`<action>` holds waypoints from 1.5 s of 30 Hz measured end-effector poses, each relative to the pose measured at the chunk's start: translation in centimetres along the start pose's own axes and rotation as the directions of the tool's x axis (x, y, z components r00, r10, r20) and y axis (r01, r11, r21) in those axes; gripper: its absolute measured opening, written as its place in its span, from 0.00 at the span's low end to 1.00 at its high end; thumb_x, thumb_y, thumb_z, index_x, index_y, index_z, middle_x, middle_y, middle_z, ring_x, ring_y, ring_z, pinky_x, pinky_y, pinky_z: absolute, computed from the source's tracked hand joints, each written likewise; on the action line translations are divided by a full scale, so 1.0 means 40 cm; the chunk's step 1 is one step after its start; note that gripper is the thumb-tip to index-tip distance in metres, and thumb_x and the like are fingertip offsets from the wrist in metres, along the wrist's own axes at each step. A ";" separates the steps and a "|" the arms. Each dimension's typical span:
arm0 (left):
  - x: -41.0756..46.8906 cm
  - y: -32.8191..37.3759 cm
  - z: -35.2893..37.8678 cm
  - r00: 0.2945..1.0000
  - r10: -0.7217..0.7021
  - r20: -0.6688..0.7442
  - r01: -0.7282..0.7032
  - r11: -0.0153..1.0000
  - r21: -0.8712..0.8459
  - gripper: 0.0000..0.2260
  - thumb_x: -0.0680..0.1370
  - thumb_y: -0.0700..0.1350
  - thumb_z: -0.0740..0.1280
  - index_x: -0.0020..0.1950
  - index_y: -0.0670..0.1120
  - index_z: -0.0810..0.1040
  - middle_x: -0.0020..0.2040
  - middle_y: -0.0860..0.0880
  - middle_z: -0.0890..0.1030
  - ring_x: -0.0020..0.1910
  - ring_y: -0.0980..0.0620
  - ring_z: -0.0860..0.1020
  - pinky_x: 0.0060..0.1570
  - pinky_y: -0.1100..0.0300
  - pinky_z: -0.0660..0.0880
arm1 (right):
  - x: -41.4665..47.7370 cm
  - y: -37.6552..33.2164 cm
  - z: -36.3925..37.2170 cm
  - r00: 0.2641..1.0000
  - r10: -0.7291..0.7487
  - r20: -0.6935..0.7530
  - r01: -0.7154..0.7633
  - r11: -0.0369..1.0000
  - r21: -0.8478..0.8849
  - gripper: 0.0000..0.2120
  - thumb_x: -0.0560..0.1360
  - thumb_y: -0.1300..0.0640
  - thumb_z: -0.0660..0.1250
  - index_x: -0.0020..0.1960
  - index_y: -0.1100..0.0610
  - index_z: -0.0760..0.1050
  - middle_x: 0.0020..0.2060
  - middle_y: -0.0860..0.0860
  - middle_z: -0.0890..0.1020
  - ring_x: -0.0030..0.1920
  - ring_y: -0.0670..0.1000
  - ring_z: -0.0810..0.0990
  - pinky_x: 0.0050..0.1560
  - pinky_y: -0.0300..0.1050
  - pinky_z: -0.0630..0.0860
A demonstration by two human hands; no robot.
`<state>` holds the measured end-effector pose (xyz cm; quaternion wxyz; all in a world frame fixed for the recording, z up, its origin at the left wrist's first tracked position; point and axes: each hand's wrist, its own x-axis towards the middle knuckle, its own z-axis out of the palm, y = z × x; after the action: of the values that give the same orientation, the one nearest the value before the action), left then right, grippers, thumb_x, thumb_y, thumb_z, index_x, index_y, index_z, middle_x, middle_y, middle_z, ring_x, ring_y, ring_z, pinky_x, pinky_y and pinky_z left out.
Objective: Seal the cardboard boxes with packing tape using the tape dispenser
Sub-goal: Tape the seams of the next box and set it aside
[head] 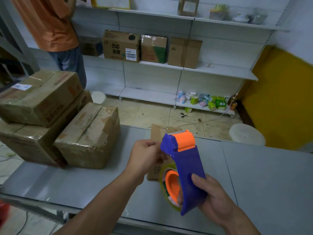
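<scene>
Right hand (215, 195) over the worktop's (262, 175) near edge, fingers wrapped round the handle of the blue-and-orange tape dispenser (186, 167). The dispenser is held upright above the surface, tape roll (165, 189) low on its left side. Left hand (145, 155) just beside the dispenser head, fingertips pinched together; cannot tell whether tape lies between them. Small cardboard box (156, 131) behind the dispenser, reaching the far edge. Taped boxes (88, 136) stacked at the far left corner. Beyond: wall shelves (220, 70) with cartons (121, 46); person in orange shirt (50, 22), far left.
</scene>
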<state>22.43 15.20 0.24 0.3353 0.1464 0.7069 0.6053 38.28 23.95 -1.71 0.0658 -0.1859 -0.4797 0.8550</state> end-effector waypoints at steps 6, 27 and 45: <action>0.047 0.025 0.027 0.994 -0.057 -0.095 0.031 0.966 -0.257 0.08 0.72 0.35 0.66 0.46 0.33 0.82 0.37 0.40 0.81 0.34 0.49 0.79 0.33 0.61 0.77 | 0.010 -0.090 -0.054 0.994 0.030 0.101 -0.009 0.980 -0.199 0.25 0.54 0.41 0.81 0.41 0.58 0.84 0.32 0.62 0.82 0.30 0.57 0.82 0.32 0.46 0.79; -0.023 -0.123 0.059 0.883 -0.091 -0.460 -0.151 0.874 -0.463 0.10 0.77 0.42 0.69 0.57 0.45 0.84 0.53 0.56 0.83 0.44 0.73 0.79 0.36 0.81 0.70 | 0.146 -0.312 -0.178 0.839 0.533 -0.110 -0.360 0.391 -0.847 0.20 0.64 0.41 0.75 0.50 0.53 0.81 0.45 0.52 0.86 0.46 0.53 0.85 0.39 0.35 0.79; 0.026 -0.206 0.079 0.852 -0.233 -0.470 -0.108 0.799 -0.591 0.09 0.77 0.44 0.70 0.56 0.46 0.83 0.58 0.60 0.81 0.49 0.76 0.76 0.41 0.82 0.70 | 0.242 -0.271 -0.211 0.746 0.651 -0.140 -0.378 0.241 -0.894 0.25 0.56 0.36 0.72 0.48 0.49 0.82 0.47 0.53 0.86 0.46 0.53 0.85 0.41 0.37 0.80</action>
<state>25.37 16.40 -8.05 0.1806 -0.1605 0.5476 0.8011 31.87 39.26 1.01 -0.3916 -0.2249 -0.7637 0.4613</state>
